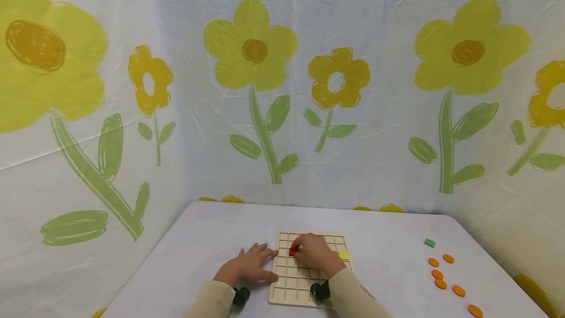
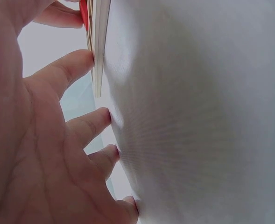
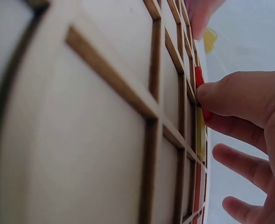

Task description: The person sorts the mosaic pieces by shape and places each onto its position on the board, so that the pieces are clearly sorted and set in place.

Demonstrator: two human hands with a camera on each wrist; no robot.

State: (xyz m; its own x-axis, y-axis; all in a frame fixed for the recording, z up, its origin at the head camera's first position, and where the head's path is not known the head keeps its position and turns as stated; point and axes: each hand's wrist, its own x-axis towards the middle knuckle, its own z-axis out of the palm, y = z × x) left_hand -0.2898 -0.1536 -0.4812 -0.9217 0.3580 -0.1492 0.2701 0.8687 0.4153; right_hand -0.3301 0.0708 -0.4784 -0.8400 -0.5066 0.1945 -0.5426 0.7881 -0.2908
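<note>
A pale wooden grid board (image 1: 289, 293) lies on the table. My right hand (image 1: 315, 254) is over its upper part, thumb and index finger pinching a small red tile (image 3: 206, 113) low at the grid. Another red tile (image 3: 199, 76) and a yellow tile (image 3: 200, 133) sit in the cells on either side of the pinching fingers. At the board's right edge lies a further yellow tile (image 1: 344, 255). My left hand (image 1: 251, 264) is spread at the board's left edge; index fingertip and thumb touch the edge, while the other fingertips rest on the table.
To the right on the white table (image 1: 388, 239) lie several orange round discs (image 1: 437, 274) and one green tile (image 1: 430, 243). A flower-printed cloth (image 1: 379, 171) hangs behind and beside the table. Black camera mounts (image 1: 240, 296) sit at both wrists.
</note>
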